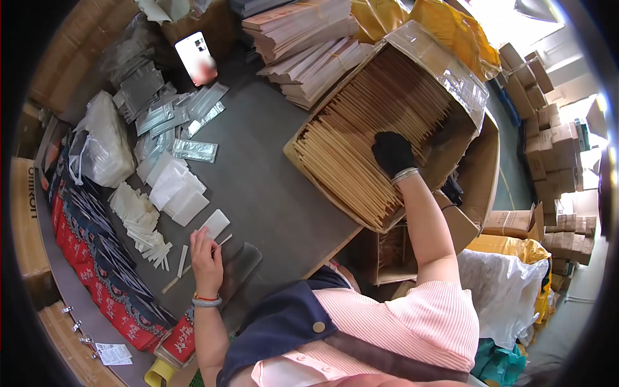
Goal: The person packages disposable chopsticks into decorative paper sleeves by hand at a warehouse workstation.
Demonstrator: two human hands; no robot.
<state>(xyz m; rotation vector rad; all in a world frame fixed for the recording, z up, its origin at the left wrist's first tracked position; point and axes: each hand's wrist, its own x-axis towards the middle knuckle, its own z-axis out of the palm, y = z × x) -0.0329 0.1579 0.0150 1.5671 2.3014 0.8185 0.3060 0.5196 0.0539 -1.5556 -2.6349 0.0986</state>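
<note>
My bare left hand (207,260) rests low over the table, fingers mostly stretched out, with its fingertips at the edge of a folded white napkin (216,223). A thin pale stick (177,279) lies beneath that hand and shows on both sides of it. Inside a large cardboard box (307,169), my right hand (394,153) in a black glove is on a dense layer of wooden chopsticks (345,169). Its fingers look curled, partly hidden among the chopsticks.
Clear sachets (195,151), white napkins (177,193) and narrow paper slips (138,222) lie left of centre. Red and navy printed sleeves (103,284) line the left edge. A lit phone (195,58) and bundled paper stacks (303,39) sit at the back.
</note>
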